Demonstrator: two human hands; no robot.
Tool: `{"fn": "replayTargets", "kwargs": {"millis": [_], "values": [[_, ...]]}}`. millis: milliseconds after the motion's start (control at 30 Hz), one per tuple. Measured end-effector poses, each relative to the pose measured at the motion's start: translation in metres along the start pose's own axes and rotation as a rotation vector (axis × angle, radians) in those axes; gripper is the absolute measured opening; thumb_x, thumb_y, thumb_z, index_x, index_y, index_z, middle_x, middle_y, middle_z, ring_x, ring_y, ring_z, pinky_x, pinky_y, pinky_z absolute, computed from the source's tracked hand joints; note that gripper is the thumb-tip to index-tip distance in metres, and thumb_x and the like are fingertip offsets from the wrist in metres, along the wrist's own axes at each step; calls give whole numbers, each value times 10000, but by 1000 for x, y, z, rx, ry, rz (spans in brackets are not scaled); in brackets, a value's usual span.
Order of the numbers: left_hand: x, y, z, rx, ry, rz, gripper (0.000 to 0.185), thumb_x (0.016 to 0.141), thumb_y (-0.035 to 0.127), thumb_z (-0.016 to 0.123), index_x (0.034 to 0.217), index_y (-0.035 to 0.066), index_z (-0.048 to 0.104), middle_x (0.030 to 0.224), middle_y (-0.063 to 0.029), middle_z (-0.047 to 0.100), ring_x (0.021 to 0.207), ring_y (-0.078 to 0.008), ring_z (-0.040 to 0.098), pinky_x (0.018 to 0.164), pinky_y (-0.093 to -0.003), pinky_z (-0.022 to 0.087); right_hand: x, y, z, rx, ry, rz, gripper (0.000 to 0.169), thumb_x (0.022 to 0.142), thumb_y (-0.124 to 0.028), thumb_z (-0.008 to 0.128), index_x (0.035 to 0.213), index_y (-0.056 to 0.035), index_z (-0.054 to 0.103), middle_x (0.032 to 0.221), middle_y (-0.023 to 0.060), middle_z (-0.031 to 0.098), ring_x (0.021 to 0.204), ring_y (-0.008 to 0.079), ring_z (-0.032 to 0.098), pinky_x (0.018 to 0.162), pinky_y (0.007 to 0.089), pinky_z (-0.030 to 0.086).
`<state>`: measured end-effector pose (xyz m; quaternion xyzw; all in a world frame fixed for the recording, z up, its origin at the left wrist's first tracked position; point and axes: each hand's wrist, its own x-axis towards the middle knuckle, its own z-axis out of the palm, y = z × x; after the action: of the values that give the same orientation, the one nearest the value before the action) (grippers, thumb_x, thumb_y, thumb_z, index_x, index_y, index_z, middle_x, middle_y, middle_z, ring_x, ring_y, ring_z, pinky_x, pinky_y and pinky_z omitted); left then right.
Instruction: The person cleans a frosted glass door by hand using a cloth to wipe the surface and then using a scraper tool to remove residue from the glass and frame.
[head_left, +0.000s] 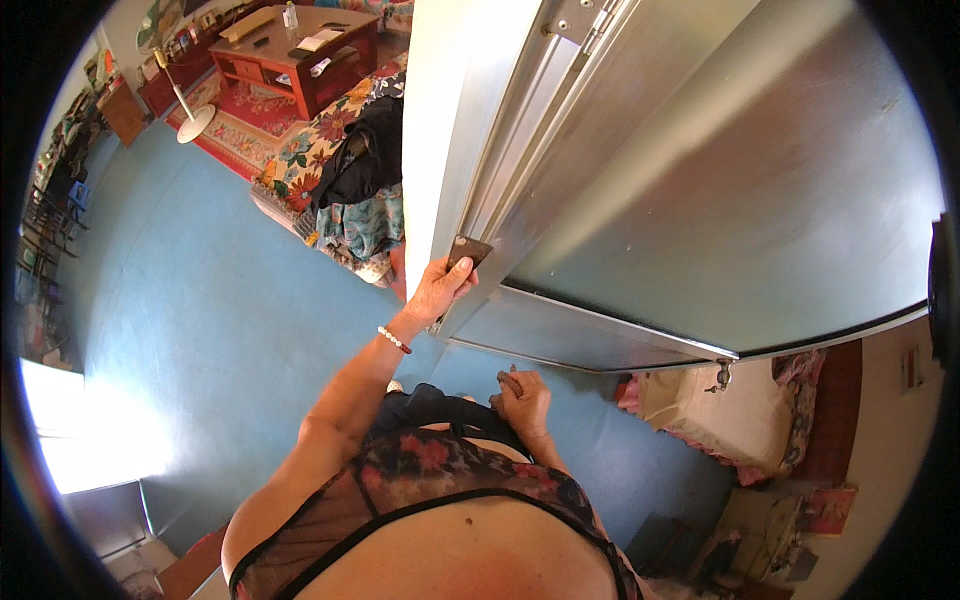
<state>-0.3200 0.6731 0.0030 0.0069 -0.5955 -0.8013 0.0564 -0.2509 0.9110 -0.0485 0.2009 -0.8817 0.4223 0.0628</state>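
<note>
My left hand, with a beaded bracelet on its wrist, is stretched forward and grips a small, flat, dark brown rectangular thing. This thing lies against or just in front of the metal door frame; whether they touch, I cannot tell. Low in front of my waist, my right hand is curled around a grey-brown thing, perhaps a crumpled cloth. To the right of the frame stands a metal door with a frosted glass panel. A handle or lock with a key shows at its far edge.
A sofa with a floral cover and dark clothes stands beyond the white wall edge at the upper left. Farther off are a wooden coffee table and a standing fan. A bed lies behind the door. The floor is blue.
</note>
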Motion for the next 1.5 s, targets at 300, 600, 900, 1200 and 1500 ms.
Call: {"fn": "replayTargets", "kwargs": {"millis": [300,600,900,1200,1500], "values": [[-2,-1,2,5,4,-20,434,913,420,428,734,42,542,537,35,389,489,-48,323,454,-197,252,-4,5,2,-14,-3,-12,72,693,-73,649,740,-47,600,714,119,584,653,312,553,555,379,451],[-4,-11,-4,20,-32,-35,417,911,413,435,738,45,522,528,33,384,460,-51,319,425,-199,249,1,-1,0,-1,-5,-50,73,720,-86,643,753,-37,601,694,133,580,650,312,559,554,368,454],[-51,-28,-49,11,311,-135,423,894,435,458,735,48,517,522,35,394,439,-59,321,399,-211,247,139,-142,-64,61,277,-427,213,732,-5,616,939,5,565,890,153,549,771,291,557,642,343,452],[-95,-39,-68,-13,407,-201,433,902,426,443,727,36,517,524,31,394,442,-54,320,401,-209,252,194,-107,2,-458,563,-935,169,636,-14,614,781,-42,531,890,90,483,741,219,467,636,360,348],[-102,-27,-59,47,329,-115,430,889,433,476,729,39,542,549,32,417,475,-47,348,422,-197,263,146,-85,16,-350,405,-695,125,660,-49,594,771,-45,537,938,98,491,737,247,485,659,377,359]]}}
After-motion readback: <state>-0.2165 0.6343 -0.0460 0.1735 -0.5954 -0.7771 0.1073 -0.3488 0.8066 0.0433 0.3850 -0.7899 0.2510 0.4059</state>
